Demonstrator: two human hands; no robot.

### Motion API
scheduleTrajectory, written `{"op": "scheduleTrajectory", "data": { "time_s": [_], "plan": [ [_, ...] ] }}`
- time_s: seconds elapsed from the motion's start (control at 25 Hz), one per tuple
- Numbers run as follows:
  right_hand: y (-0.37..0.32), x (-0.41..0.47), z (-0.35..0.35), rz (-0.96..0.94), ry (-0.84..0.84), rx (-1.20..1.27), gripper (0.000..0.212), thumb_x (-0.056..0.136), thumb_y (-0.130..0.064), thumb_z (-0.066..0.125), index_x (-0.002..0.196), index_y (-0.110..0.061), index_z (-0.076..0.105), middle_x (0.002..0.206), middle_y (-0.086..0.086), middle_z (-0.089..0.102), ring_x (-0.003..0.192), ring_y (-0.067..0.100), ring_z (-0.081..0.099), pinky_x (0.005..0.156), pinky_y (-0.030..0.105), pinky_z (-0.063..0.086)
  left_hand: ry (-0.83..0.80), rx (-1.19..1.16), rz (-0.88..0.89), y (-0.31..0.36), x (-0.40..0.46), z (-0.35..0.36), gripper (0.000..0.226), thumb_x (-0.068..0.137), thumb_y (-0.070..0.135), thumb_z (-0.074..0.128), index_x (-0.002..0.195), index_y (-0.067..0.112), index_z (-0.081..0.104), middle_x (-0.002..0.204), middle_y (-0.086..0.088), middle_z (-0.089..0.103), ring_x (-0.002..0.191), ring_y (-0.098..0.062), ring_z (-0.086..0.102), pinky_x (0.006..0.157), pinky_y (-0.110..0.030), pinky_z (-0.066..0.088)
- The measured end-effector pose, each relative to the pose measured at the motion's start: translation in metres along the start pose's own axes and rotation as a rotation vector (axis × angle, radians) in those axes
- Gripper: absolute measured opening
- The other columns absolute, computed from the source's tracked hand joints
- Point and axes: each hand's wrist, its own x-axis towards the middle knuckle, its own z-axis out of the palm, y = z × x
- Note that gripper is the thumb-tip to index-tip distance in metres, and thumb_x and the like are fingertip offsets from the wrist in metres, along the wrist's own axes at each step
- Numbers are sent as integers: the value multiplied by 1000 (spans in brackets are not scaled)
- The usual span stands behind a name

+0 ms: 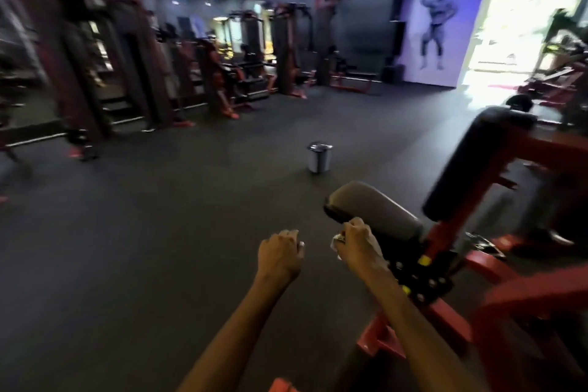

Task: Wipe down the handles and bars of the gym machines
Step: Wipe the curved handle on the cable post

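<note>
Both my arms reach forward over the dark gym floor. My left hand (280,253) is curled into a fist, and what it holds, if anything, is hidden. My right hand (358,240) grips a small white cloth (335,240) that shows between its fingers. It hangs just in front of the black padded seat (378,207) of a red-framed machine (521,293). A black back pad (477,162) rises to the right of that seat. The view is motion-blurred.
A small silver bin (319,157) stands on the rubber floor (159,232) ahead. A row of red and black weight machines (222,73) lines the left and back walls. A bright doorway (515,41) opens at the right, beside a wall mural (434,25).
</note>
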Motion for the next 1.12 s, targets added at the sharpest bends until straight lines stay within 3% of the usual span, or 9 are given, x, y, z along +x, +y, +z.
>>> {"op": "scheduleTrajectory", "data": {
  "time_s": [0.52, 0.64, 0.88, 1.12],
  "plan": [
    [-373, 170, 201, -384, -199, 131, 16, 85, -20, 61, 89, -6, 67, 99, 7, 56, 84, 23, 59, 72, 32, 48, 58, 84, -412, -398, 103, -136, 29, 101, 30, 37, 117, 15, 57, 118, -5, 62, 103, -21, 60, 86, -35, 46],
    [-422, 225, 250, -420, -222, 129, 16, 85, -21, 61, 89, -6, 66, 101, 7, 56, 87, 23, 58, 73, 32, 48, 52, 89, -453, -460, 148, -137, 26, 101, 31, 39, 110, 15, 57, 113, -4, 63, 98, -21, 61, 84, -34, 47],
    [-499, 397, 350, -492, -201, 149, 16, 87, -19, 59, 92, -6, 67, 102, 9, 55, 90, 25, 57, 75, 33, 47, 85, 92, -479, -574, 309, -132, 33, 101, 33, 38, 124, 17, 57, 122, -4, 62, 108, -23, 60, 86, -36, 46],
    [-563, 581, 426, -519, -235, 125, 18, 85, -19, 58, 92, -5, 66, 103, 11, 55, 92, 29, 57, 78, 37, 49, 99, 93, -524, -673, 484, -139, 34, 101, 33, 38, 124, 18, 57, 124, -4, 61, 112, -25, 58, 87, -37, 45]
  ]
}}
